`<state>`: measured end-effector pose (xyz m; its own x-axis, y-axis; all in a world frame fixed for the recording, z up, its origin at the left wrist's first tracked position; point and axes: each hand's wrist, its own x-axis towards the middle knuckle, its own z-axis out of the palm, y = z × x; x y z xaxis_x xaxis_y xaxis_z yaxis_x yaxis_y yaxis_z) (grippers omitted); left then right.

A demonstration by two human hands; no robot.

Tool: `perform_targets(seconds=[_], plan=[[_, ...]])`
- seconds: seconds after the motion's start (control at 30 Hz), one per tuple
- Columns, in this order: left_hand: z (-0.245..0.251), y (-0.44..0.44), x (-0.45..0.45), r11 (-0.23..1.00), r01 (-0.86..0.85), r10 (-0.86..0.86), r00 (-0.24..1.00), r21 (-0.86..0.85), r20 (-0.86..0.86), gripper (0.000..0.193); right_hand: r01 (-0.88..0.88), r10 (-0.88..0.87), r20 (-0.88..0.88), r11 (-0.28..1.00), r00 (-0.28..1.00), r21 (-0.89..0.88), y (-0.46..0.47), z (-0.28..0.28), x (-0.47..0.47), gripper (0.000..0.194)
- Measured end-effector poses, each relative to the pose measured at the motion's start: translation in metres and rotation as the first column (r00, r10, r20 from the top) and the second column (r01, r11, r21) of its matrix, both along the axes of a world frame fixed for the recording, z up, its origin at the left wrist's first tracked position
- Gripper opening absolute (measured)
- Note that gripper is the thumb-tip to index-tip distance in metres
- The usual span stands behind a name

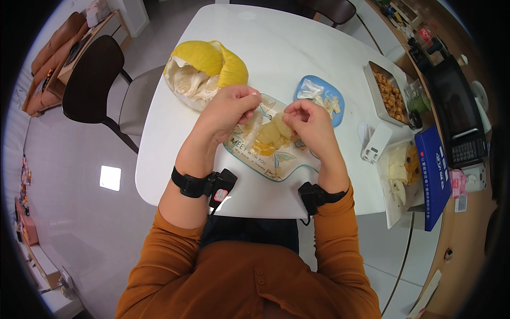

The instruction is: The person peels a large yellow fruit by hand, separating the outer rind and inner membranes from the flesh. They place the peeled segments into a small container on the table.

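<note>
Over a glass tray (275,169) printed with writing and leaf shapes, my right hand (312,119) pinches a pale pomelo segment (282,124) between thumb and fingertips. My left hand (235,105) is to its left, above the tray's far left part, with thumb and fingers closed together. A tiny white spot shows at its fingertips; whether it is a scrap or a nail is unclear. Peeled pomelo pieces (268,137) lie on the tray, some yellow-orange. Behind my left hand sits an opened pomelo rind (235,67), yellow outside, with white pith and fruit inside.
A blue plate (339,117) with membrane scraps stands beyond my right hand. Farther right are a metal pan (372,85) of brown food, a white device (377,142), an open box (392,211) with food, and a blue box (433,175). A dark chair (93,79) stands left.
</note>
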<state>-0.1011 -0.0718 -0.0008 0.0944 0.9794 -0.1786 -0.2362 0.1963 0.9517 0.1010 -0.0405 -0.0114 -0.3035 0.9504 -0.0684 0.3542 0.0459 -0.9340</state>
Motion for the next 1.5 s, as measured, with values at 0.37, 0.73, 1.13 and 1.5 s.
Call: perform_targets(seconds=[0.37,0.73,1.13,1.5], plan=[[-0.008,0.005,0.001,0.987,0.153,-0.151,0.988,-0.045,0.042,0.013,-0.445,0.402,0.351,0.894,0.846,0.048,-0.010,0.018,0.016,0.014],[-0.011,0.001,0.017,0.985,0.162,-0.161,0.987,-0.057,0.014,0.012,-0.060,0.107,-0.344,0.988,0.933,0.144,-0.016,0.003,-0.010,0.010],[-0.007,-0.001,0.011,0.998,-0.049,0.052,0.995,0.033,-0.089,0.015,-0.170,0.158,0.114,0.979,0.981,0.113,-0.004,0.006,0.010,0.014],[-0.013,0.000,0.017,0.997,-0.011,0.026,0.983,0.080,-0.182,0.018,-0.174,0.097,-0.431,0.974,0.897,-0.144,-0.003,0.009,0.004,0.023]])
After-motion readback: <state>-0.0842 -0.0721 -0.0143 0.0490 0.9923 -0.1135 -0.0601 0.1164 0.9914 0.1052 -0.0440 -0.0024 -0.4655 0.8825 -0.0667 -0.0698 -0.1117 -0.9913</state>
